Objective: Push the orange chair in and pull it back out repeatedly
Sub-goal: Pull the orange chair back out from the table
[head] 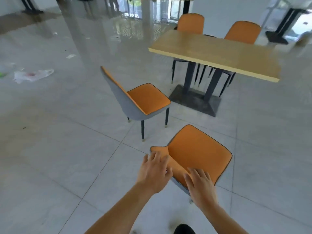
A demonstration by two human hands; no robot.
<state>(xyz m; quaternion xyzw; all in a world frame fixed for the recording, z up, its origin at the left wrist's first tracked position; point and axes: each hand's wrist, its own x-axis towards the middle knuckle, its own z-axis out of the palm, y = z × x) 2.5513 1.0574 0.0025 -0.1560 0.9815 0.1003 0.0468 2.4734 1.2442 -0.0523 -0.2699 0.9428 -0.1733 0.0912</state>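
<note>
An orange chair (199, 149) with a grey outer shell stands right below me, its seat pointing toward the wooden table (219, 53); it sits well clear of the table. My left hand (154, 171) hovers at the left end of the backrest's top edge, fingers spread. My right hand (200, 184) lies over the right part of the backrest, fingers spread too. Neither hand is closed around the backrest.
A second orange chair (143, 98) stands to the left, turned sideways. Two more orange chairs (191, 22) sit at the table's far side. The table's dark base (197, 100) rests on the tiled floor. A plastic bag (32, 75) and scraps lie at left. My shoe (184, 229) shows below.
</note>
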